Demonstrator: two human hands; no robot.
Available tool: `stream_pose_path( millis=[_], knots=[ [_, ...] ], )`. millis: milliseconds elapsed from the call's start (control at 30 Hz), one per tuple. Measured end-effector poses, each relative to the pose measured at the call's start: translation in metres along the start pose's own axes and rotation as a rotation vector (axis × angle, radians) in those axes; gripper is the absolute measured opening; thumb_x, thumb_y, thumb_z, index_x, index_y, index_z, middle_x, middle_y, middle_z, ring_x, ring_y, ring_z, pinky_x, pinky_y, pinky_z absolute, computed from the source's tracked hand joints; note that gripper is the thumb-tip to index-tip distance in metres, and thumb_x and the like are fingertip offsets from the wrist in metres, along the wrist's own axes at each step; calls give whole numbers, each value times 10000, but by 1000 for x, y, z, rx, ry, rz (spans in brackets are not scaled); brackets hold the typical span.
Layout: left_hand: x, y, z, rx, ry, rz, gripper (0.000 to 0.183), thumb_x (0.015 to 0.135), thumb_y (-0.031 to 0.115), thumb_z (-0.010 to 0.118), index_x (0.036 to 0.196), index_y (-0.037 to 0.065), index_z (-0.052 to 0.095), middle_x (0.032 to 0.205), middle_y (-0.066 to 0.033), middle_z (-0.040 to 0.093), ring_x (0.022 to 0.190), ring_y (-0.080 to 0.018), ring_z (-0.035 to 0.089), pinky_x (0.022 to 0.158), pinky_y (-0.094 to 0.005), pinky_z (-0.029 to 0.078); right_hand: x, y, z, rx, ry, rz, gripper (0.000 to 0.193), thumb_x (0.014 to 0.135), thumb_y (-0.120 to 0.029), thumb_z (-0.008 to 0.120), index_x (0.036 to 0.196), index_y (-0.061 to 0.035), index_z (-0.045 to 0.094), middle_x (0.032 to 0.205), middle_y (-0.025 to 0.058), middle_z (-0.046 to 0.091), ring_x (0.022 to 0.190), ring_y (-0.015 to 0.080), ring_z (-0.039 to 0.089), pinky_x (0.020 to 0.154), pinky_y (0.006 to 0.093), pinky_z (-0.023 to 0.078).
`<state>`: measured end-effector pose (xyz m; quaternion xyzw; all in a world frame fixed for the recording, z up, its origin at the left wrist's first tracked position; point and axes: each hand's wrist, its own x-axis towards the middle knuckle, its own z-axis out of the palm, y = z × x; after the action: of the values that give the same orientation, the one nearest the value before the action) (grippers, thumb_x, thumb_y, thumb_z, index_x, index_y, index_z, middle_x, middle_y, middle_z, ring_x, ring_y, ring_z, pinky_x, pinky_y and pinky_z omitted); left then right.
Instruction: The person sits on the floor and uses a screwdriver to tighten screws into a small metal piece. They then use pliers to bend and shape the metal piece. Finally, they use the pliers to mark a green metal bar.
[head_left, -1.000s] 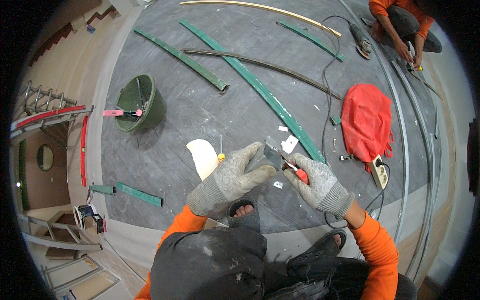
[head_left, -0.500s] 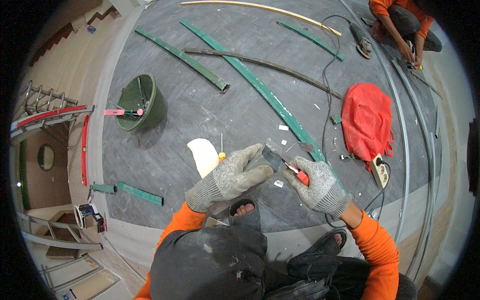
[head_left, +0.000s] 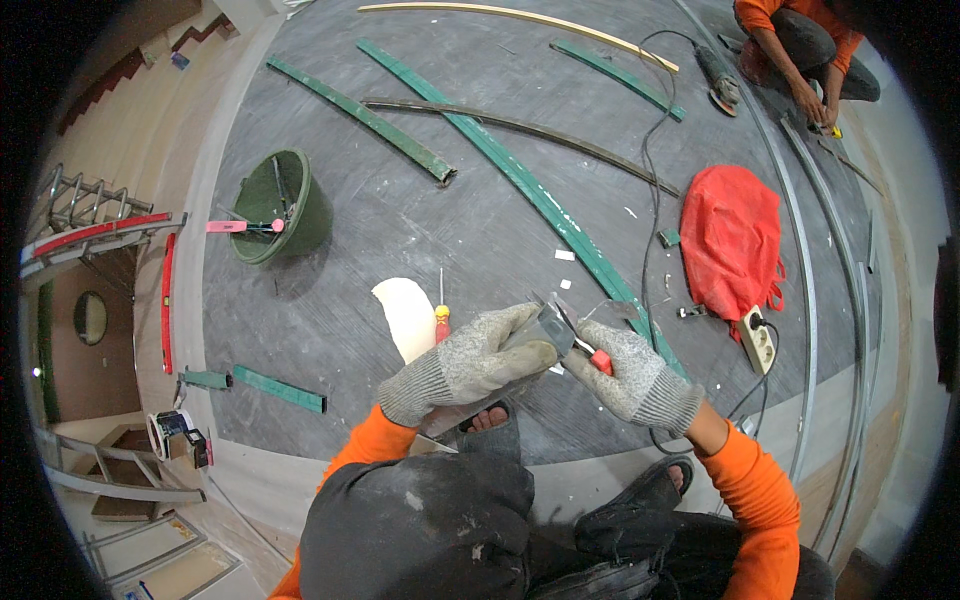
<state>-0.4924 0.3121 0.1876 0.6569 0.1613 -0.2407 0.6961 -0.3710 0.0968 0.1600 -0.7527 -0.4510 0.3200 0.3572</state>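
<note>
In the head view, the person is squatting over a grey floor [head_left: 420, 230], wearing orange sleeves and grey knit gloves. The left hand [head_left: 475, 358] is curling closed around a piece of sheet metal [head_left: 545, 328], gripping it from the left and holding it just in front of the knees. The right hand [head_left: 625, 375] is wrapping tightly around the red-handled snips [head_left: 598, 358], whose blades are meeting the right edge of the metal piece; the two hands are sitting almost touching. Just beyond the left hand, a screwdriver with a yellow and red handle [head_left: 441, 318] is lying on the floor beside a pale curved offcut [head_left: 403, 312]. A long green strip [head_left: 520, 185] is running diagonally across the floor, passing right behind the hands. Farther left, a green bucket [head_left: 275, 205] is standing with a pink-handled tool across its rim. To the right, a red bag [head_left: 732, 240] is lying near a white power strip [head_left: 757, 338]. At the top right, another person [head_left: 800, 45] is crouching, well apart.
</note>
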Motion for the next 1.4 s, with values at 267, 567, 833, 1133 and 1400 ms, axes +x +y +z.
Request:
stream_pose_path(
  millis=[267,567,833,1133,1400],
  knots=[
    [5,-19,-9,46,11,126,650,972,412,668,1385,-71,532,1141,-148,674,1031,-201,635,941,-357,517,6,0,6,-10,14,61,317,970,-319,676,1079,-24,641,861,255,668,856,453,682,737,492,512],
    [11,-41,-14,-127,-62,168,607,1001,317,644,1426,-88,488,1105,-117,678,1000,-148,625,882,-320,531,6,6,7,-78,-16,101,329,971,-352,669,1043,-31,675,836,252,664,815,431,684,719,495,507],
    [10,-28,-13,-56,-80,35,611,1002,360,651,1412,-73,515,1157,-145,682,1063,-180,644,946,-339,528,9,8,7,-18,-59,82,327,1010,-312,613,1159,-21,622,970,271,674,950,452,675,808,502,515],
    [15,-31,-6,199,41,81,618,985,438,649,1335,-63,554,1142,-212,689,1050,-272,672,943,-409,531,6,6,12,-90,-10,135,320,987,-317,639,1102,-21,604,938,255,680,922,445,687,781,512,514],
    [18,-38,-5,-118,-93,29,479,1028,392,601,1279,-16,588,996,-91,702,943,-152,666,788,-303,551,7,10,15,-31,51,115,310,940,-324,703,1013,-30,638,868,249,660,853,445,670,737,510,499]
  ],
)
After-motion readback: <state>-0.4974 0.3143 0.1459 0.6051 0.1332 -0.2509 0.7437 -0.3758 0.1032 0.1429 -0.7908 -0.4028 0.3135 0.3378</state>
